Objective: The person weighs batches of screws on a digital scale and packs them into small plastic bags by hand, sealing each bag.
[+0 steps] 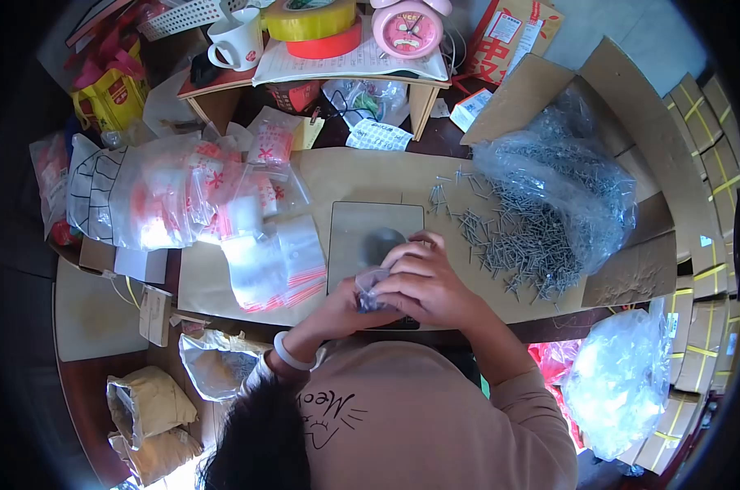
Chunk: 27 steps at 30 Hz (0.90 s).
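On my left lies one large clear sack (166, 196), red-marked packets showing through it. Up on the shelf (390, 70) stand one mug (243, 45) and two tape rolls (313, 23), one yellow above one red. Below, on the table, flat bags (251, 257) overlap, their long sides running towards me and their red strips at the near end; I cannot count the layers.

Next comes my left hand (347, 310) (the one with the white band (291, 351) at the wrist), curled round a small clear bag (368, 287). That one bag sits between my two hands, over the near part of a square plate (349, 237); my fingers hide too much to tell its long axis or which way its mouth points. My right hand (425, 279) closes over its right side, fingers bent and gripping.

Further right, well apart from that hand, screws (513, 245) lie heaped, uncountable, pointing every way. They spread from a clear liner (550, 163) beside one open box (631, 90).
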### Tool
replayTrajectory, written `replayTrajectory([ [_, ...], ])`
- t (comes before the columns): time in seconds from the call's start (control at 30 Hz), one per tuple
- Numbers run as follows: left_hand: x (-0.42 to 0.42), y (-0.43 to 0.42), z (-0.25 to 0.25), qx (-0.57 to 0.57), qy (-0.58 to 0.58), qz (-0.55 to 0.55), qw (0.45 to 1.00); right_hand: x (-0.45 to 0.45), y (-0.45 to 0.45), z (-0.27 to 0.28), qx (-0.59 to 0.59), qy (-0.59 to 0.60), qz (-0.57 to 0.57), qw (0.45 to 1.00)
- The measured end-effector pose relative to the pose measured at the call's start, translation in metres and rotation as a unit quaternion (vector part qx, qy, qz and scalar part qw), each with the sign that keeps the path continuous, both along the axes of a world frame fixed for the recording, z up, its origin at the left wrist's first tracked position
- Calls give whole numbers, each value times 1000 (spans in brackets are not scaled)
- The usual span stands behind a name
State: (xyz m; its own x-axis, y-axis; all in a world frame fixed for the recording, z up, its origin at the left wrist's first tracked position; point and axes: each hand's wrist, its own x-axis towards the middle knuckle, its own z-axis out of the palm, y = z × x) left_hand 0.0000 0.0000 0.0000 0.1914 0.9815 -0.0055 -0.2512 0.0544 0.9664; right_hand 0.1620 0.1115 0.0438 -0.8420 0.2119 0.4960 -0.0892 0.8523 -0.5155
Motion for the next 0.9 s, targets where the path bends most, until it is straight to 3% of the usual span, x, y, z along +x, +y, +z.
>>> replayTrajectory([
  [0.17,6,-4,11,-19,75,35,996,13,-3,4,-154,-13,-121,981],
  [0.27,6,-5,16,-21,156,32,987,22,0,-2,-74,-21,-84,994],
  [0.47,12,-7,3,69,105,157,980,21,-6,3,-15,-5,-73,997],
  [0.57,8,-6,17,104,159,146,971,18,-9,5,-6,-7,-72,997],
  [0.6,9,-7,19,83,129,154,976,17,-10,4,-1,-4,-72,997],
  [0.8,9,-14,38,38,233,115,965,15,-12,2,19,-9,-36,999],
  [0.9,-8,-13,23,96,178,130,971,25,-9,8,59,-14,-84,995],
])
